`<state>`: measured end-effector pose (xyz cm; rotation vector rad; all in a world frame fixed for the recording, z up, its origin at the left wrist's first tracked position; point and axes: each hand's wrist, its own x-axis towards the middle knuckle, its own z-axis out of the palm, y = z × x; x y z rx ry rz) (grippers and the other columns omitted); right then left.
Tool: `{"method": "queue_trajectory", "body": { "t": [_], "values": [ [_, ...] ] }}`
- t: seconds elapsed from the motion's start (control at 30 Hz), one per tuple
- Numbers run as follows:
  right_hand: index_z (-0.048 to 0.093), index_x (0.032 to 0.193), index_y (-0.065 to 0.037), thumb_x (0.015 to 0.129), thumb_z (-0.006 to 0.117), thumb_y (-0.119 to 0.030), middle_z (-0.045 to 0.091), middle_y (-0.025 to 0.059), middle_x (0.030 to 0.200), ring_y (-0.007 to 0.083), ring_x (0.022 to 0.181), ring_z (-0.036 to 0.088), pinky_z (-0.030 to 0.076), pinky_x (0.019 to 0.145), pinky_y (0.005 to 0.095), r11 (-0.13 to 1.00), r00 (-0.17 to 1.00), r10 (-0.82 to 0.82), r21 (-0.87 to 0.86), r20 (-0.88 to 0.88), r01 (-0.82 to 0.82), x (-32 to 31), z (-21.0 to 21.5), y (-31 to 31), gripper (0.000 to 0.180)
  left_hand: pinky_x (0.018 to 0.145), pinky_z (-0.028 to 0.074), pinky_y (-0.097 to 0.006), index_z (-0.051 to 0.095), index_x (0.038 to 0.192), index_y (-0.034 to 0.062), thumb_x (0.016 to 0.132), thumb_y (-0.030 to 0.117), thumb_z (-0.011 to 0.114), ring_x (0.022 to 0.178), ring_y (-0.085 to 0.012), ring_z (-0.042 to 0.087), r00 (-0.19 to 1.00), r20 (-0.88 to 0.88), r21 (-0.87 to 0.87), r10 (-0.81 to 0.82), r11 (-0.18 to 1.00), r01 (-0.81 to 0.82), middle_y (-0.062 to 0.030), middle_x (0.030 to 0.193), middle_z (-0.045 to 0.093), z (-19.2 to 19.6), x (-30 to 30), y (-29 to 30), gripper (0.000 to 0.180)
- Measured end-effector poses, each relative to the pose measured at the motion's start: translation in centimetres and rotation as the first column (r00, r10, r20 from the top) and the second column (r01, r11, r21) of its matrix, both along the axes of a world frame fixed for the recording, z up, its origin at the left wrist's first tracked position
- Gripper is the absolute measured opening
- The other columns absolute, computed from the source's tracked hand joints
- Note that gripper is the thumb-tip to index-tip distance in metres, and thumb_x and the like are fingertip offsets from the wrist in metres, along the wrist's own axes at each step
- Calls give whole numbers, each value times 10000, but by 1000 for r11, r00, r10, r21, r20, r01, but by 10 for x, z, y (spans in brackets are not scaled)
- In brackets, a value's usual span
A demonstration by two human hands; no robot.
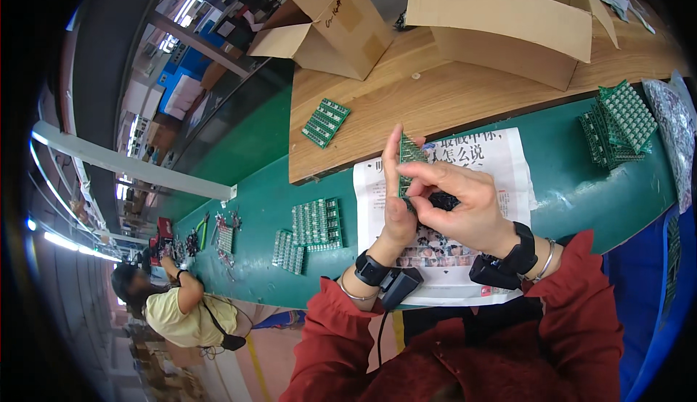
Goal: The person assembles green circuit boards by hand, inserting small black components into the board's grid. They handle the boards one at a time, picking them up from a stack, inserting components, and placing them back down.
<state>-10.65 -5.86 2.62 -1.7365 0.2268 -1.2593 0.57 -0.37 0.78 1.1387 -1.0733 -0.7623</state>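
A green circuit board panel (408, 155) stands on edge, tilted, above the newspaper. My left hand (396, 220) holds it from the left side, with its fingers stretched up along the back. My right hand (468, 202) comes from the right, its index finger and thumb closed close together against the lower part of the panel. Whatever lies between those two fingertips is too small to make out. Below my right hand, partly hidden by it, is a heap of small dark parts (443, 200) on the printed newspaper (374, 246).
Several board panels (316, 224) lie left of the newspaper, with another panel (326, 122) on the wooden board (406, 104). Stacked panels (624, 119) and a plastic bag (671, 133) sit at right. Cardboard boxes (501, 46) stand behind. A co-worker (181, 308) sits far left near green-handled pliers (202, 231).
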Motion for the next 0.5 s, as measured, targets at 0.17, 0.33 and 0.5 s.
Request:
{"method": "queue_trajectory", "body": {
  "t": [0.17, 0.33, 0.5],
  "values": [
    [652, 1045, -43, 660, 652, 98, 630, 51, 745, 136, 645, 622, 512, 593, 248, 995, 998, -58, -82, 8, 59, -1, 3, 0, 410, 918, 417, -333, 118, 1465, 73, 585, 951, 311, 1072, -200, 499, 998, 43, -15, 52, 999, -52, -133, 1266, 439, 1, -1, -2, 1258],
    [660, 1015, -53, 653, 652, 93, 614, 43, 728, 138, 631, 611, 500, 583, 250, 988, 995, -100, -112, 25, 102, 0, 1, 1, 391, 928, 407, -335, 133, 1461, 70, 598, 944, 312, 1067, -197, 494, 994, 79, -21, 78, 997, -77, -129, 1244, 446, -4, 1, -2, 1241],
    [659, 1015, -49, 645, 642, 101, 607, 47, 725, 138, 641, 606, 492, 585, 253, 987, 992, -120, -105, 24, 122, -1, 2, 2, 400, 916, 406, -328, 148, 1457, 66, 608, 941, 305, 1049, -191, 492, 988, 93, -34, 127, 992, -124, -122, 1222, 451, -4, 3, -3, 1229]
  ]
}}
